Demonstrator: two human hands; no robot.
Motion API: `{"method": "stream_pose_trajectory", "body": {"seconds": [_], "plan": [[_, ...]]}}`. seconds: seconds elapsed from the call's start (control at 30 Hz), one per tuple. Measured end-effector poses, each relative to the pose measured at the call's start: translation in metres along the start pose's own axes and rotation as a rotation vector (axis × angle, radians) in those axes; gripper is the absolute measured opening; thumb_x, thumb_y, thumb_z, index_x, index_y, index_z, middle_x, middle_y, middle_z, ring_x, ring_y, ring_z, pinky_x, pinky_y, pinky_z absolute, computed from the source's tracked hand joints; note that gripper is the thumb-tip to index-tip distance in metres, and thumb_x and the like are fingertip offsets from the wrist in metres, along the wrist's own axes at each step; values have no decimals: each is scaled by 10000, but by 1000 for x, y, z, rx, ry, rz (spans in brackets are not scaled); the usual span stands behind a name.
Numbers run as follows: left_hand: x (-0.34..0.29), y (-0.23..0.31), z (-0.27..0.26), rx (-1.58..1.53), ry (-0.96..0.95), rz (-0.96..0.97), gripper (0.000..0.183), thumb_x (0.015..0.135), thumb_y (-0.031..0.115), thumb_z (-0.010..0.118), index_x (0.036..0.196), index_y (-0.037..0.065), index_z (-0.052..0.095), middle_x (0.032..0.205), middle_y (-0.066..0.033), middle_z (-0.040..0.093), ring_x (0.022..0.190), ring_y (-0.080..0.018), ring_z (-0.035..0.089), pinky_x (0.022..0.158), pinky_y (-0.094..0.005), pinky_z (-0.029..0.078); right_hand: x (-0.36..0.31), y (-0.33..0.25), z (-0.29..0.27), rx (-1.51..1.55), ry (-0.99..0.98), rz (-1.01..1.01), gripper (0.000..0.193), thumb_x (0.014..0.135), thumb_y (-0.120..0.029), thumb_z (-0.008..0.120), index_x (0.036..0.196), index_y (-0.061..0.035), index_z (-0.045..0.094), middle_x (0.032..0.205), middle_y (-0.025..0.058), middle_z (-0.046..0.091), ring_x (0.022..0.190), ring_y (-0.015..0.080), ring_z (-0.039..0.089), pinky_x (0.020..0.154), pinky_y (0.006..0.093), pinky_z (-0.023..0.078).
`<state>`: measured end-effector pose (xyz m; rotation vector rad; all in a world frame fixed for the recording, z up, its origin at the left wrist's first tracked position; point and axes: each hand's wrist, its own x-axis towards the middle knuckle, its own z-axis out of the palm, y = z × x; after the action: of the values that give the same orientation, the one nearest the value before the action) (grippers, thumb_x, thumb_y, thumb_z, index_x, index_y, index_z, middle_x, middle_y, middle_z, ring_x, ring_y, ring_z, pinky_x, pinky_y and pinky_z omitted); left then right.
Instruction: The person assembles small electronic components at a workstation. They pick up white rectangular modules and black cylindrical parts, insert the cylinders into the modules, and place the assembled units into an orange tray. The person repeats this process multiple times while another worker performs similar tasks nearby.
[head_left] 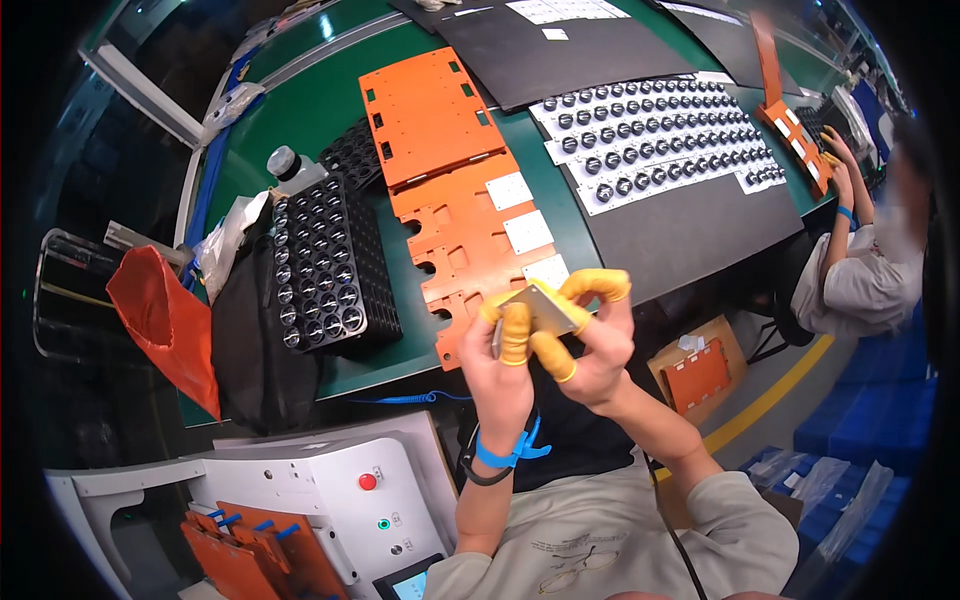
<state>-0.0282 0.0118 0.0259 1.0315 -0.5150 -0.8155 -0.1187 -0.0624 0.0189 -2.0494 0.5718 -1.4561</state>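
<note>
Yellow finger cots cover the fingertips of both my hands. Between them is a small flat pale-grey square plate point(543, 311), tilted above the table's front edge. My left hand point(503, 352) is closed on the plate's left side, thumb against its face. My right hand point(597, 348) pinches the right side with bent fingers. Just beyond my hands lies an orange fixture board point(450, 235) with notches along its left edge. Several white square plates point(528, 231) rest in a column on its right part. A second orange board point(430, 115) sits at its far end.
At left stands a black rack point(385, 290) of round shiny-topped parts, beside a red bag point(165, 320). White strips with black round parts point(660, 140) lie on a black mat point(690, 235) at right. A co-worker point(865, 255) handles an orange board point(797, 148) at far right.
</note>
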Motion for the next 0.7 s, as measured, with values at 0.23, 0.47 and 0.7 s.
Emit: {"method": "stream_pose_trajectory", "body": {"seconds": [0.23, 0.47, 0.7], "plan": [[10, 6, -30, 808, 318, 295, 293, 1002, 253, 632, 990, -40, 622, 829, -38, 602, 772, -96, 515, 673, -261, 454, 3, 12, -17, -90, -143, 8, 488, 741, -127, 817, 1207, -40, 702, 1074, 108, 568, 899, 243, 513, 744, 315, 475], [0, 10, -54, 1240, 431, 194, 245, 1029, 178, 543, 1006, -65, 564, 842, -145, 511, 721, -279, 465, 676, -374, 418, -17, 25, -26, 8, -125, 79, 440, 755, -95, 787, 1187, -51, 716, 1054, 106, 567, 896, 235, 521, 789, 330, 468], [9, 3, -60, 1321, 464, 147, 279, 1025, 218, 550, 1004, -58, 587, 876, -186, 568, 768, -350, 541, 707, -421, 434, -25, 20, -25, 95, -157, 100, 424, 742, -80, 777, 1162, -52, 724, 1059, 100, 600, 935, 245, 545, 804, 331, 476]]}}
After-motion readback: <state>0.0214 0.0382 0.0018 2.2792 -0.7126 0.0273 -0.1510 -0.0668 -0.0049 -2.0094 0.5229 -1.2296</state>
